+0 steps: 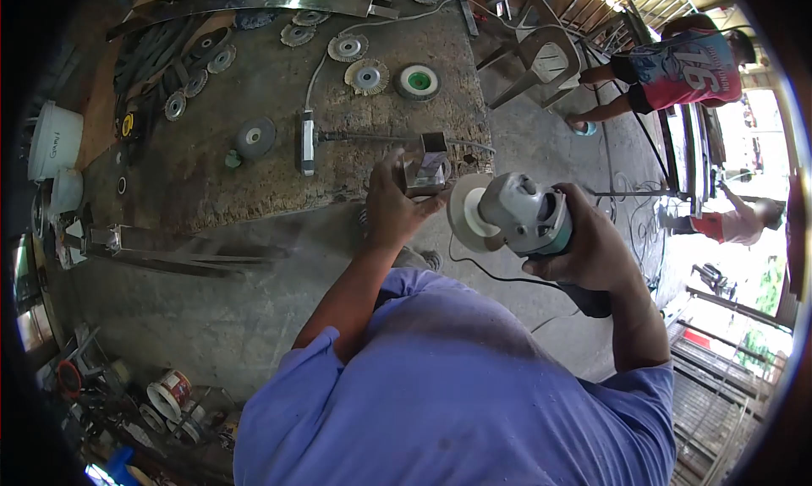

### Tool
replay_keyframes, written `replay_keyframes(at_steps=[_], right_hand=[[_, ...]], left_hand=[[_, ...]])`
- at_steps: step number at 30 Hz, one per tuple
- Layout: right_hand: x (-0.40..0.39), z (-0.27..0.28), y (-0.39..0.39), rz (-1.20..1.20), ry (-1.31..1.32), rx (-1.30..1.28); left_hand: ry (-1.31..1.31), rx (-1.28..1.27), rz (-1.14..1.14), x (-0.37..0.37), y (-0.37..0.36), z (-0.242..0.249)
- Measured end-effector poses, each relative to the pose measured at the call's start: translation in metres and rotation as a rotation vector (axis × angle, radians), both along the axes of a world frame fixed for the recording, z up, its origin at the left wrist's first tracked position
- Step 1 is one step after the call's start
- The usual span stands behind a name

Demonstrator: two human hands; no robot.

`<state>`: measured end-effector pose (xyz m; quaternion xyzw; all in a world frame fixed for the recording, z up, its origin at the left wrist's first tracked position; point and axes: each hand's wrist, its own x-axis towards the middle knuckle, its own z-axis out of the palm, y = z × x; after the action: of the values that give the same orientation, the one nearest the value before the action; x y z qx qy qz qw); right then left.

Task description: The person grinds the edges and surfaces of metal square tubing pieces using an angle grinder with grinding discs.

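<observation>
My left hand (394,200) is closed on a small shiny metal bracket (428,166) at the near right corner of the worn workbench (279,181). My right hand (597,245) grips an angle grinder (524,214) with a grey and teal body. A pale round disc (469,213) on the grinder faces the bracket, close to my left fingertips; whether it touches the metal I cannot tell. Behind the bracket, a thin rod and cable run across the bench to a power strip (308,142).
Several flap discs (366,77), a green-centred wheel (419,82) and a grey disc (255,137) lie on the bench. Long metal strips (254,1) lie at its far edge. A plastic chair (545,59) and two people (689,67) are at the right. Cables cross the floor.
</observation>
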<state>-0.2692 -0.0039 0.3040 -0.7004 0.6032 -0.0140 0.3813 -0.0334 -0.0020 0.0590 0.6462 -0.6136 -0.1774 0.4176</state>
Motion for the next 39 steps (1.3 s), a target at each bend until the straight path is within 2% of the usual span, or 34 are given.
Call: replay_keyframes(at_steps=[2, 4, 5, 7, 8, 10, 12, 15, 19, 21, 27, 31, 34, 39], right_hand=[[0.008, 0.005, -0.006, 0.049, 0.056, 0.05], [0.015, 0.01, -0.011, 0.062, 0.094, 0.104], [0.02, 0.014, -0.014, 0.047, 0.099, 0.13], [0.026, 0.017, -0.018, 0.048, 0.117, 0.153], [0.028, 0.018, -0.021, 0.064, 0.13, 0.144], [0.033, 0.016, -0.026, 0.091, 0.15, 0.139], [0.04, 0.015, -0.031, 0.115, 0.166, 0.137], [0.034, 0.006, -0.035, 0.243, 0.121, -0.009], [0.032, 0.004, -0.046, 0.342, 0.057, -0.025], [0.041, 0.008, -0.05, 0.336, 0.157, 0.04], [0.063, 0.002, -0.059, 0.368, 0.163, 0.104], [0.064, 0.006, -0.062, 0.379, 0.175, 0.105], [0.047, 0.006, -0.063, 0.438, 0.115, -0.012], [0.056, 0.007, -0.067, 0.434, 0.213, 0.073]], left_hand=[[-0.325, 0.137, -0.034, 0.012, 0.016, 0.015], [-0.355, 0.588, -0.319, 0.03, 0.047, 0.042], [-0.329, 0.825, -0.549, 0.031, 0.048, 0.082], [0.053, 1.094, -0.908, 0.021, 0.064, 0.118], [0.406, 1.101, -1.017, 0.013, 0.074, 0.124], [0.898, 0.981, -1.134, -0.016, 0.079, 0.14], [1.472, 1.094, -1.029, -0.054, 0.076, 0.131], [1.912, 1.111, -0.732, -0.082, 0.058, 0.151], [2.012, 0.945, -0.688, -0.091, 0.054, 0.151], [2.035, 0.9, -0.673, -0.095, 0.057, 0.144], [1.971, 0.687, -0.577, -0.084, 0.06, 0.14], [1.953, 0.748, -0.605, -0.084, 0.058, 0.143], [1.978, 0.827, -0.662, -0.095, 0.051, 0.146], [2.019, 0.718, -0.566, -0.097, 0.056, 0.146]])
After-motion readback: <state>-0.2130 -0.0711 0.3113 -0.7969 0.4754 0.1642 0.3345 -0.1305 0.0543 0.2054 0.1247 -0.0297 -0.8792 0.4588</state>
